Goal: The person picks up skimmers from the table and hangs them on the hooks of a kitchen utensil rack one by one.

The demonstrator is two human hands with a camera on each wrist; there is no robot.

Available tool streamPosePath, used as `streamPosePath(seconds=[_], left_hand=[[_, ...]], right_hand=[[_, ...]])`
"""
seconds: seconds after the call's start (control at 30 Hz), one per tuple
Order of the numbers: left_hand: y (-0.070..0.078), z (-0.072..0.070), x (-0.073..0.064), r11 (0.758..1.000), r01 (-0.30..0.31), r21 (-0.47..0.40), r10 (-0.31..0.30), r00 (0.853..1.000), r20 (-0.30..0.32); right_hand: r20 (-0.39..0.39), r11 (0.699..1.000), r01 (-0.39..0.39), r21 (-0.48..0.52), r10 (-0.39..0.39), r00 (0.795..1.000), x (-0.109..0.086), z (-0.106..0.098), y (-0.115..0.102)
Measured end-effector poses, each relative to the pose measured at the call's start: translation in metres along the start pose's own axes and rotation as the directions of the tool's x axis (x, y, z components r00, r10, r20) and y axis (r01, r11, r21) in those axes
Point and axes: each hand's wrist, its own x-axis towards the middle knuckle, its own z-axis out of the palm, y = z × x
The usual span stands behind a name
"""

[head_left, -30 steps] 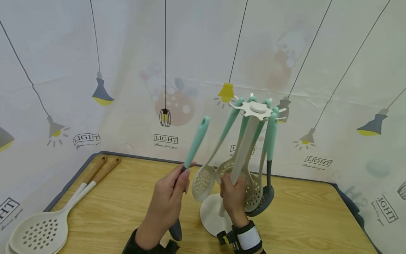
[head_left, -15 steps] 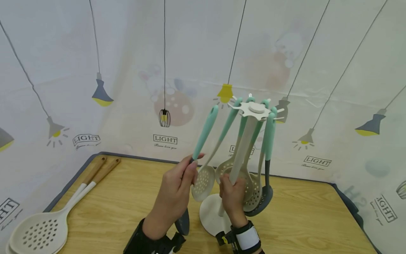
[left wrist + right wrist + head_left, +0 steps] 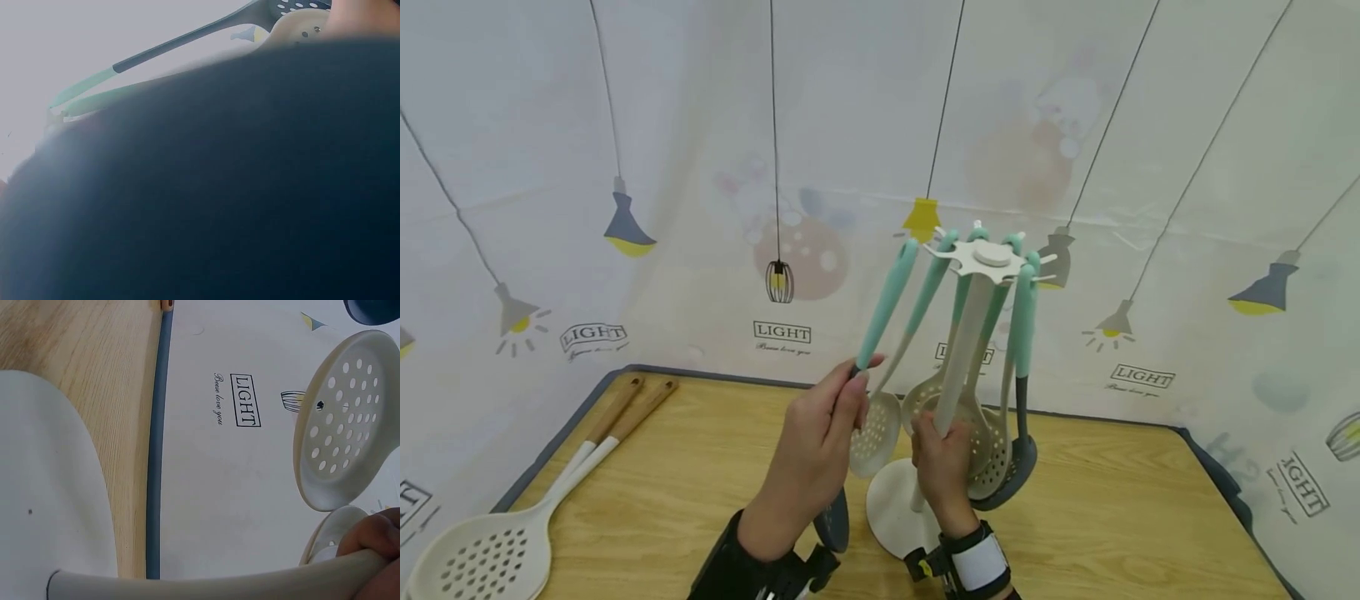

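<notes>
My left hand (image 3: 812, 450) grips a utensil by the lower end of its mint handle (image 3: 887, 304). Its dark grey head (image 3: 832, 523) hangs below the hand, its full shape hidden. My right hand (image 3: 943, 468) is wrapped around the white pole (image 3: 964, 354) of a rotating-style utensil stand, whose notched top (image 3: 991, 260) carries several mint-handled utensils. Among these are a pale perforated spoon (image 3: 875, 435) and a dark perforated skimmer (image 3: 1021, 473). The held handle's tip is just left of the notched top, apart from it. A dark blurred shape fills most of the left wrist view.
The stand's round white base (image 3: 895, 510) is on the wooden table (image 3: 1120, 517). Large white perforated turners (image 3: 486, 557) with wooden handles lie overlapped at the left. A lamp-printed cloth (image 3: 700, 208) rises behind the table's dark edge.
My left hand has moved right and slightly up, bringing the utensil's handle tip closer to the stand's top. My right hand keeps its grip on the pole. The head view has shifted slightly.
</notes>
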Motion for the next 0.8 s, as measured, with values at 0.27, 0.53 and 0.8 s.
streamPosePath(seconds=[0.27, 0.53, 0.8], left_hand=[[0.0001, 0.0013, 0.0046, 1.000, -0.004, 0.006, 0.004, 1.000, 0.005], [-0.0010, 0.0049, 0.0079, 1.000, 0.011, -0.017, -0.010, 1.000, 0.013], [-0.0023, 0.0071, 0.0096, 1.000, 0.004, -0.024, -0.003, 1.000, 0.012]], right_hand=[[0.002, 1.000, 0.003, 0.006, -0.003, 1.000, -0.0001, 0.0008, -0.0007], [-0.008, 1.000, -0.003, -0.014, 0.003, 1.000, -0.0002, 0.0008, -0.0012], [-0.012, 0.999, -0.024, -0.031, 0.024, 1.000, 0.0002, 0.0007, -0.0017]])
